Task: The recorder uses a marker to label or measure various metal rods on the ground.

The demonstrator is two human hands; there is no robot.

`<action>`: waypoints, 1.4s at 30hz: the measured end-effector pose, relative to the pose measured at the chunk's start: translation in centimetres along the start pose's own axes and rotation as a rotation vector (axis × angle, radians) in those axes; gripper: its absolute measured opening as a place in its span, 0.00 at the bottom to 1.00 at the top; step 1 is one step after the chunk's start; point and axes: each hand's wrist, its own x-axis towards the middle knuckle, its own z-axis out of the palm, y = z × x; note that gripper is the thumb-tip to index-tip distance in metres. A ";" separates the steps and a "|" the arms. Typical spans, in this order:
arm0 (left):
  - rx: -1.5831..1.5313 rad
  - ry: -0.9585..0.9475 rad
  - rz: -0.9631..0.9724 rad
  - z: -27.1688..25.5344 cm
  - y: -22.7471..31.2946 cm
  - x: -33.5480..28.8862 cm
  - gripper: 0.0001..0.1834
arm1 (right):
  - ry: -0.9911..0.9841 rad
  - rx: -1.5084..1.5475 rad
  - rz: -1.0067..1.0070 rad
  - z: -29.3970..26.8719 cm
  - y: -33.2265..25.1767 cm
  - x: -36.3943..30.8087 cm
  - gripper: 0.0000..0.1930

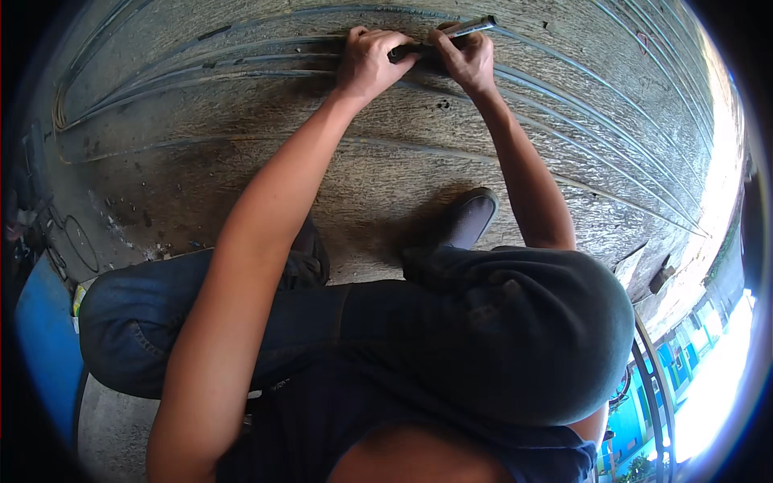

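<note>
My right hand (471, 60) is closed around a marker (473, 27), a slim silvery barrel with a black end that sticks out up and to the right. Just left of it, my left hand (372, 60) has its fingers curled over the long thin metal rods (266, 58) on the floor. Between the two hands a small dark thing (400, 53) shows at the left thumb and fingers; its kind is too dark to make out. The rods run from side to side beneath both hands, and several curve round at the far left.
Rough concrete floor (386, 181) lies under the rods. A single rod (403, 146) crosses nearer my shoe (470, 217). More rods (656, 48) lie at the far right. A blue panel (44, 338) stands at the left, and a dark block (662, 278) rests at the right.
</note>
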 end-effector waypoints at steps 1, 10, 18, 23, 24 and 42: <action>0.003 0.003 0.003 0.0 -0.1 0.0 0.13 | -0.008 0.006 0.007 0.0 0.0 0.1 0.16; 0.020 -0.009 0.001 -0.2 0.2 0.0 0.14 | -0.014 -0.022 -0.023 -0.2 -0.1 0.1 0.16; 0.021 -0.005 0.004 0.0 0.0 0.0 0.14 | -0.045 -0.024 -0.037 -0.4 -0.1 0.0 0.15; 0.021 -0.006 0.000 0.0 -0.1 -0.2 0.14 | -0.066 -0.042 -0.024 0.0 0.0 -0.1 0.14; 0.022 -0.002 0.003 0.0 0.0 -0.2 0.14 | -0.065 -0.042 -0.025 -0.1 0.1 0.0 0.14; 0.030 0.007 0.014 0.0 0.0 0.0 0.14 | 0.007 -0.005 -0.036 0.0 0.5 0.1 0.14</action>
